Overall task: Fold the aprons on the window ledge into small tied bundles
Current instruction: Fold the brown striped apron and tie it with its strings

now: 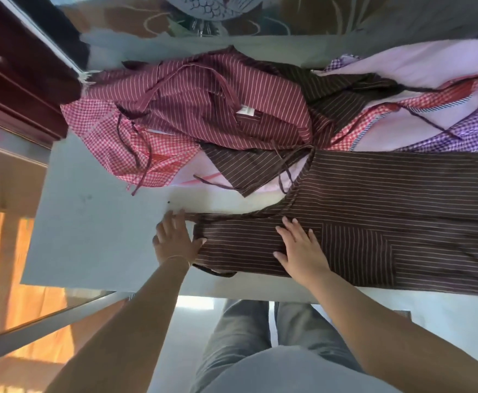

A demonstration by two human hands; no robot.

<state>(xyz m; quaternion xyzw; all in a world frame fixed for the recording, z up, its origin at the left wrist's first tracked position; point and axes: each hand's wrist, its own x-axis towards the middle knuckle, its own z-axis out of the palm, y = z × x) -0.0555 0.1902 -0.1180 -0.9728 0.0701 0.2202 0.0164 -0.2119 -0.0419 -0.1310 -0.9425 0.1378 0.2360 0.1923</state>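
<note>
A dark brown striped apron [388, 211] lies spread flat on the pale ledge [90, 236], its bib end pointing left. My left hand [175, 239] rests flat at the apron's left edge, fingers apart, thumb touching the cloth. My right hand [300, 251] presses flat on the apron's middle, palm down, fingers spread. Neither hand grips anything. Behind lies a heap of other aprons: a red striped one [218, 109], a red checked one [104, 137], a second brown striped one [340, 100] and a purple checked one [459, 134], with their ties tangled.
A pink cloth [419, 63] lies under the heap at the back right. A dark wooden frame [13, 80] stands at the left. A metal rail [47, 321] runs below the ledge's front left. My legs [246, 336] stand against the ledge's front edge.
</note>
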